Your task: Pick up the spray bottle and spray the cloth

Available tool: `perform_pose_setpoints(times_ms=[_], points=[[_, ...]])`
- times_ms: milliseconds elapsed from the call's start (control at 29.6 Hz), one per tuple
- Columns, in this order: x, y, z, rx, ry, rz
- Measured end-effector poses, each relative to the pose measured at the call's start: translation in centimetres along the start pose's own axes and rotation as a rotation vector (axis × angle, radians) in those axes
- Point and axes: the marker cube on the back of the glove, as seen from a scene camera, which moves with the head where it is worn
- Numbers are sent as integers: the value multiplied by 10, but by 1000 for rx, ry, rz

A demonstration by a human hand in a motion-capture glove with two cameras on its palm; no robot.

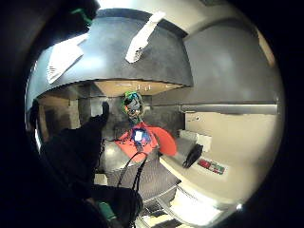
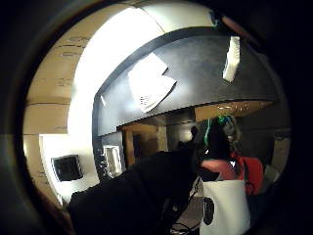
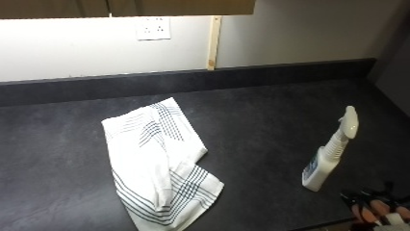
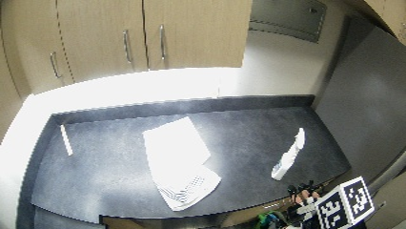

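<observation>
- The gloved right hand (image 3: 378, 211) is at the front edge of the dark surface (image 3: 256, 125), and only its fingertips come into the outside view
- The fingertips (image 3: 363, 210) point up toward the surface and touch nothing; how much the fingers are bent, I cannot tell, because the rest of the hand is cut off
- The spray bottle (image 3: 330, 154) stands upright on the surface just beyond the hand, a little to its thumb side, and is apart from the fingertips
- The bottle is white with a white trigger head at the top, and nothing touches it
- The cloth (image 3: 157, 163) lies flat on the surface well apart from the hand, far to its thumb side, past the bottle
- The cloth is white with thin dark stripes, it is partly folded over itself, and one corner reaches close to the front edge of the surface
- In the wide outside view a thin white stick (image 4: 66, 140) lies on the surface beyond the cloth, on the side farthest from the hand
- Light wood cupboards (image 4: 146, 33) hang on the wall above the back of the surface, and a wall socket (image 3: 153, 28) is seen below them
</observation>
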Motion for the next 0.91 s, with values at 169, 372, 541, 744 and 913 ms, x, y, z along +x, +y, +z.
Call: perform_pose_setpoints(times_ms=[169,372,541,744,913], points=[[-6,-8,-3,10,6,-26],[-9,-9,0,7,1,-33],[-9,-6,5,-6,-7,-26],[-6,-3,10,-22,-19,-8],[-2,1,16,-30,-79,26]])
